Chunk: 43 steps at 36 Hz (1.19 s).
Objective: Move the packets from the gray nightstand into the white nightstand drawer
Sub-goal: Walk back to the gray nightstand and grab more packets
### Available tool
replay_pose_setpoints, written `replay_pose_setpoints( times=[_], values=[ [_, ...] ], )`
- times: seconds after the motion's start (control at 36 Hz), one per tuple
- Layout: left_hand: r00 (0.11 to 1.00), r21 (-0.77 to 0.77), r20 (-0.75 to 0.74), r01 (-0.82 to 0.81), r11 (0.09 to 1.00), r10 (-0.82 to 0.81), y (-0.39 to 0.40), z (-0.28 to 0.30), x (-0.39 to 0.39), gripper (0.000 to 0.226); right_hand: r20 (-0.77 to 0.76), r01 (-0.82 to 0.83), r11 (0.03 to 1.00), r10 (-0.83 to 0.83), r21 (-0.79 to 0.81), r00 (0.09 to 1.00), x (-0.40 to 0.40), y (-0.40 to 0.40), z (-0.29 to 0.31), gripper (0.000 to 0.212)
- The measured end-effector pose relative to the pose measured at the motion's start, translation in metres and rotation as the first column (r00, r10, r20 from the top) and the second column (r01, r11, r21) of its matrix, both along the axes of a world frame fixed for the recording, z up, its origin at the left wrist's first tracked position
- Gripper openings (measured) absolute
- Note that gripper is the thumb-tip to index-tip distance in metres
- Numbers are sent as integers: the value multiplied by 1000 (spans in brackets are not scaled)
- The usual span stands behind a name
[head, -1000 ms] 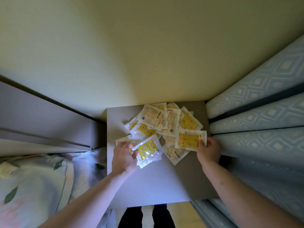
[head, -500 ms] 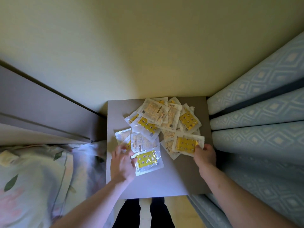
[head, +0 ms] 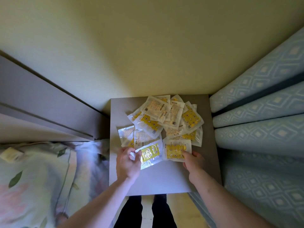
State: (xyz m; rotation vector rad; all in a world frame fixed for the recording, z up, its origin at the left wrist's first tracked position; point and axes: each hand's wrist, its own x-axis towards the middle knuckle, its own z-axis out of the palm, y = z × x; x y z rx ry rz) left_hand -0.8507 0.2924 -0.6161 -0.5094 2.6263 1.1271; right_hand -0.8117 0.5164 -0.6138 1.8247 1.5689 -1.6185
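A: hand state?
B: left hand [head: 127,160] pinches yellow packet [head: 150,153], right hand [head: 194,162] grips its neighbour [head: 176,150] — both at the pile's near edge on gray nightstand [head: 164,178]
A: rest?
B: heap [head: 164,119] just beyond fingertips — white drawer unseen

Bare surface [head: 158,178] lies open at lower centre; the packets [head: 164,122] crowd its upper half, wall behind, curtain [head: 256,129] right, bed [head: 41,178] left.

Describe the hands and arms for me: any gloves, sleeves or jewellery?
The left hand and right hand are both bare, with no gloves. No rings, watch or bracelets show. Both forearms are uncovered as far as the picture's lower edge, so no sleeve is in view.
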Motion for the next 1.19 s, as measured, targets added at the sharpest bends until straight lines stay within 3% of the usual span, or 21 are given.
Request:
replay_pose_setpoints(
  times=[0.08,0.19,0.28,0.42,0.53,0.61,0.72,1.0,1.19],
  values=[
    [987,128,128,-115,985,98,2,-3,-10,22,5,17,998,-17,-61,1000,-5,-2,-3,19],
    [954,145,254,-202,969,161,8,-1,-25,18,32,-56,997,57,-52,998,-6,-4,-5,7],
    [951,135,261,-204,970,164,10,5,-32,20,30,-79,996,80,-32,996,-1,-5,-1,12],
    [966,221,246,-134,966,78,8,35,-23,13,32,-115,993,114,6,993,26,-9,33,15],
    [983,193,141,92,977,-120,-5,70,1,26,32,-212,968,209,133,977,53,-14,74,10],
    [973,194,72,201,960,-218,-18,101,19,32,68,-324,918,317,229,946,73,-17,113,14],
    [955,122,87,271,955,-283,-41,146,41,27,96,-488,815,485,313,869,99,-23,167,20],
    [938,1,56,343,939,-342,-87,255,108,27,-15,-556,744,604,369,797,154,-36,264,29],
    [968,-109,-70,231,967,-239,-97,300,170,32,-102,-679,611,769,406,631,172,-33,287,31]
  ],
)
